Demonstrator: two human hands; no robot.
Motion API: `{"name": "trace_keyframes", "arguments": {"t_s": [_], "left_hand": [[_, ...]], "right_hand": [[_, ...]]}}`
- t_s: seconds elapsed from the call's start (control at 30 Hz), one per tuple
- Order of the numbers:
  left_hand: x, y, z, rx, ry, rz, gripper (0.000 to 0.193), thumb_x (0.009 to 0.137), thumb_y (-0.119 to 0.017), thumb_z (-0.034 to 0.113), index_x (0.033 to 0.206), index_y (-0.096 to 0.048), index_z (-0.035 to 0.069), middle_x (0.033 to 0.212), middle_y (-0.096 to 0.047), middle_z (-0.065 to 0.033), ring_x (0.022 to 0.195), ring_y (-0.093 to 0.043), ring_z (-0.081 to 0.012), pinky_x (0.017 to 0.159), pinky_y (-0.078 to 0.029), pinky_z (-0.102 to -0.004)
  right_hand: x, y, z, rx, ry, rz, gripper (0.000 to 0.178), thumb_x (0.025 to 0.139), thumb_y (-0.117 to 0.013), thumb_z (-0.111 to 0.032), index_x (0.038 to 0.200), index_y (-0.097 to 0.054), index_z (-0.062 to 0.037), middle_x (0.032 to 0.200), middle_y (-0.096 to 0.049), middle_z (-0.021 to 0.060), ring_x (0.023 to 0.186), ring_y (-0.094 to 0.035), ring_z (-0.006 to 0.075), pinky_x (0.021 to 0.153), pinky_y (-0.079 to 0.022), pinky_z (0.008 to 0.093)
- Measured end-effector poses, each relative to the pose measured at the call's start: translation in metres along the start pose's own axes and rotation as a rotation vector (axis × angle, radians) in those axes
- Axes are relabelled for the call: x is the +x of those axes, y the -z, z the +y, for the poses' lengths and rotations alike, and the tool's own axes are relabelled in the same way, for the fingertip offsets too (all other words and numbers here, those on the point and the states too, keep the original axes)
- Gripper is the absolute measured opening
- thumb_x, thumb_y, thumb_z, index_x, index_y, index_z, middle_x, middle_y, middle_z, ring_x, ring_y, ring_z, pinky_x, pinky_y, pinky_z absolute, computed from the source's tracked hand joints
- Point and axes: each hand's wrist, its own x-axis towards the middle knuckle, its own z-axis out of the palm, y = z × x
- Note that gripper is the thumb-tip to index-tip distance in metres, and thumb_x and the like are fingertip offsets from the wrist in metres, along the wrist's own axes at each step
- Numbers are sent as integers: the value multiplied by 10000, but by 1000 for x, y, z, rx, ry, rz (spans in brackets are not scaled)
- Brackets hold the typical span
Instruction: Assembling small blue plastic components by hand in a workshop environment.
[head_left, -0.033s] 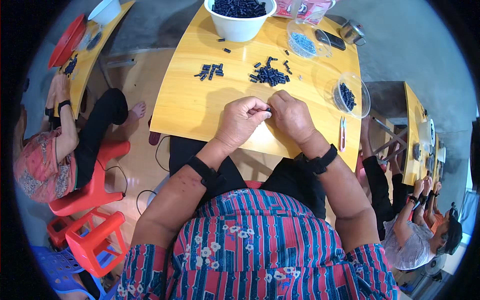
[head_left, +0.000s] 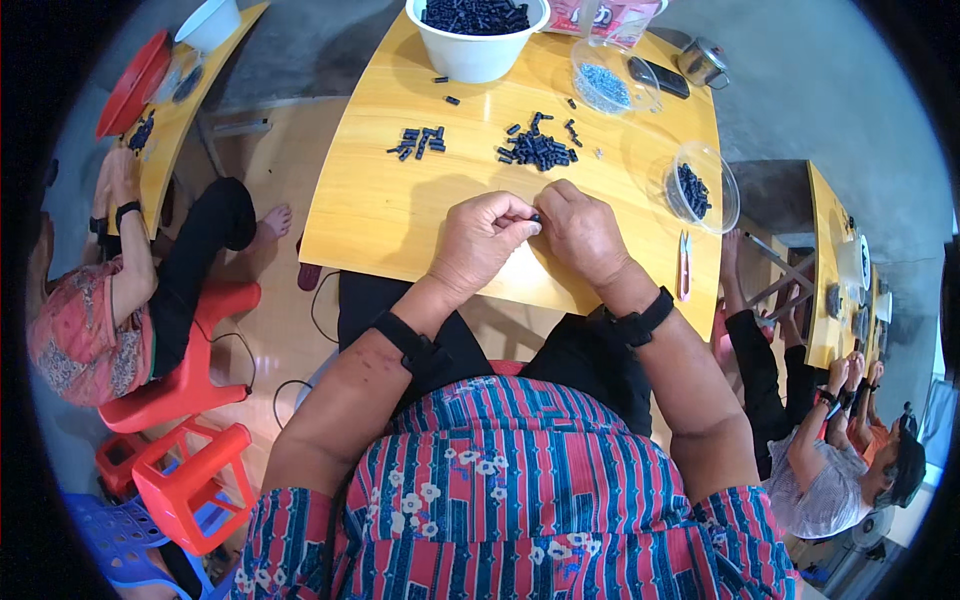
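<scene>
Both my hands meet over the near edge of the yellow table (head_left: 375, 215). Between thumb and forefinger my left hand (head_left: 480, 238) pinches a small black cylindrical piece (head_left: 535, 219). My right hand (head_left: 583, 230) is closed right beside it, its fingertips curled under, so what they grip is hidden. Just beyond my hands lies a loose pile of black cylindrical pieces (head_left: 541, 152). A smaller group of the same pieces (head_left: 421, 142) is spread to its left.
A white tub (head_left: 478, 58) of black pieces stands at the back. Rightward are a clear bowl of bluish bits (head_left: 603, 88), a phone (head_left: 660, 77), a metal mug (head_left: 703, 63), a clear bowl with black pieces (head_left: 692, 192) and thread snips (head_left: 684, 265). People work at tables on both sides.
</scene>
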Motion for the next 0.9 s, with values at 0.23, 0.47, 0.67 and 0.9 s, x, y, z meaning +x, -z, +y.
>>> {"name": "trace_keyframes", "arguments": {"t_s": [0.23, 0.47, 0.67, 0.9], "left_hand": [[6, 2, -2, -10, -10, -14, 75, 828, -701, 20, 893, -669, 2, 802, -672, -13, 711, -606, -55, 662, -512, -211], [4, 1, 0, -28, 8, -34, 83, 832, -701, 18, 905, -668, -2, 805, -671, -11, 710, -599, -51, 661, -508, -210], [5, 1, -3, 7, -29, -23, 90, 828, -708, 45, 892, -670, -6, 795, -696, -56, 717, -658, -88, 668, -539, -225], [4, 1, -3, -16, -13, -36, 80, 835, -690, 14, 904, -659, -12, 823, -695, -54, 757, -655, -86, 691, -533, -224]], "right_hand": [[3, -1, -5, 94, -33, 54, 211, 775, -660, -66, 964, -569, -49, 860, -563, 157, 763, -594, 371, 673, -490, 443], [-6, -1, 10, 575, -295, 198, 153, 883, -577, -25, 1030, -610, -3, 824, -599, 98, 727, -599, 219, 687, -492, 326], [-11, -7, 5, 1297, -605, 104, 134, 923, -577, -47, 1030, -597, 33, 724, -570, 32, 655, -541, 110, 622, -469, 258], [-10, -10, 1, 1432, -658, 97, 136, 917, -584, -37, 1024, -605, 44, 704, -568, 33, 638, -538, 117, 616, -475, 257]]}}
